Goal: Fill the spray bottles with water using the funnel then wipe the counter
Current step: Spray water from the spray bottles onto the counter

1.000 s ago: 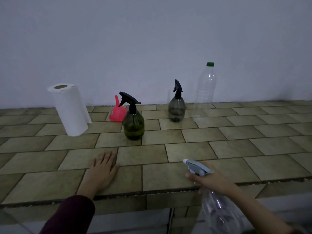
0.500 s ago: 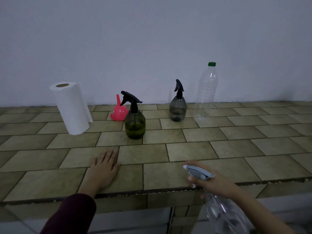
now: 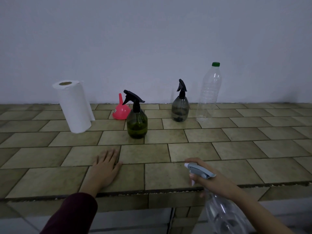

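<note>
Two dark spray bottles, green [image 3: 137,123] and grey [image 3: 180,108], upright far across desk [image 3: 236,149]; right hand [image 3: 211,179] gripping clear spray bottle [image 3: 219,215] below near edge; left hand [image 3: 105,166] flat, nearer green one.

Left hand [image 3: 105,168] flat on the counter [image 3: 236,149] — right hand [image 3: 211,180] grips a clear spray bottle [image 3: 221,215].

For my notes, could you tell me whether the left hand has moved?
No: the left hand lies flat on the same tan tile joint of the counter.
</note>
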